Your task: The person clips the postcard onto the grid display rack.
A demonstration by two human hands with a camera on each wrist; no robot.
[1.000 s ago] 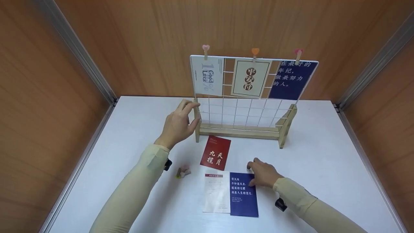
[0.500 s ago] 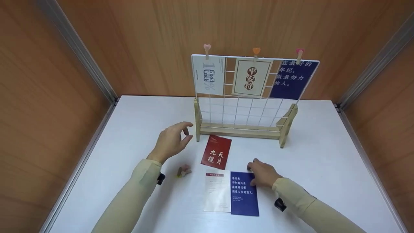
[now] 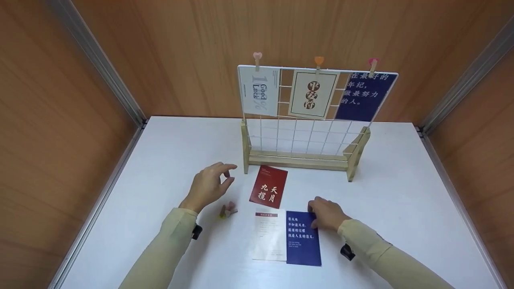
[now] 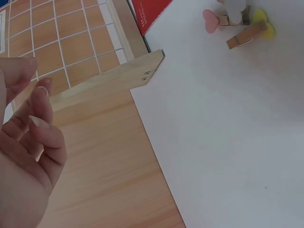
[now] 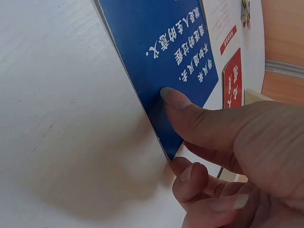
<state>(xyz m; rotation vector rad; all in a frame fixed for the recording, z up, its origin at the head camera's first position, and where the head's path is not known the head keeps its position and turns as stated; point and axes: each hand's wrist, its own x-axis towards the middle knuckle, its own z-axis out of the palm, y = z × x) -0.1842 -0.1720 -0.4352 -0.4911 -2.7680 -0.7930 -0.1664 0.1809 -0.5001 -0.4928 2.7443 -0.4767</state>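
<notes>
My right hand [image 3: 327,214] is at the upper right corner of a blue card [image 3: 301,249] with white writing. In the right wrist view, the thumb [image 5: 178,102] lies on the card's face and curled fingers meet the corner, pinching it. My left hand [image 3: 207,186] hovers left of the red card [image 3: 268,188], holding nothing, fingers loosely bent. Below that hand lies a small pile of heart-topped clothespins [image 3: 228,210]; the left wrist view shows a pink heart [image 4: 210,21] and a yellow heart [image 4: 267,27]. A white printed card [image 3: 269,241] lies beside the blue one.
A white wire grid [image 3: 295,138] stands on a wooden base [image 3: 297,161] at the back. Along its top, heart clothespins hold a "Good Luck" card [image 3: 251,90], a cream card [image 3: 301,86] and a dark blue card [image 3: 361,110]. Wood-grain walls [image 3: 192,48] surround the white table [image 3: 168,140].
My left hand has come down and toward me, away from the grid's left post, to near the clothespin pile. The right hand has stayed at the blue card's corner.
</notes>
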